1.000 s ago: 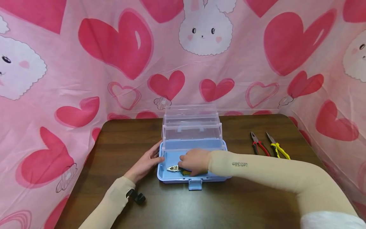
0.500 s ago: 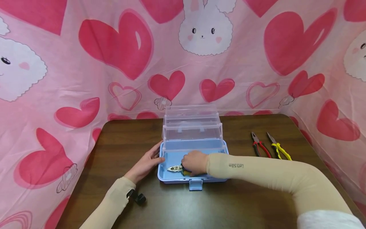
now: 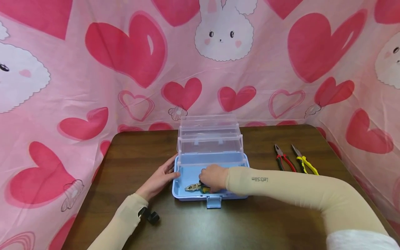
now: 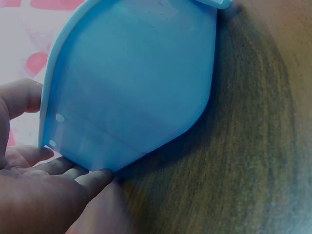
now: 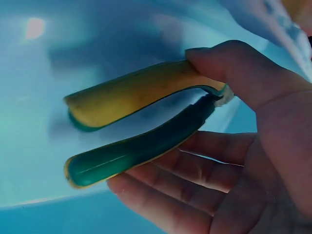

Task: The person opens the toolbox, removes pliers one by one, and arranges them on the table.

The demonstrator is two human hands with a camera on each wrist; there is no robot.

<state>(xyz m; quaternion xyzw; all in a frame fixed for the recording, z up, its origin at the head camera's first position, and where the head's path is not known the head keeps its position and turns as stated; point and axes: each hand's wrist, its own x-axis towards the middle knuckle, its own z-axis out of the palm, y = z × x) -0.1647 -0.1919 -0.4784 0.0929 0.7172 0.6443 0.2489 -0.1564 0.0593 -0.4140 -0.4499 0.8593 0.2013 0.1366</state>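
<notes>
Right hand (image 3: pixel 213 177) is down inside the blue box (image 3: pixel 178 189), fingers (image 5: pixel 204 178) curled around the pliers (image 3: pixel 195 188) by the yellow and green handles (thumb on the yellow one). The metal nose sticks out past the fingertips, just above the box floor. Left hand (image 3: pixel 159 180) rests against the box's outer wall, fingers (image 4: pixel 73 170) straight and relaxed. Two more pliers (image 3: pixel 295 159) lie on the table (image 3: pixel 131 149), well away from either hand.

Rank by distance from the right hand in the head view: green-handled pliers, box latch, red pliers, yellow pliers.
1. Green-handled pliers: held by the right hand, inside the box.
2. Box latch: just below the hand, front edge.
3. Red pliers: on the table, right.
4. Yellow pliers: farther right.
</notes>
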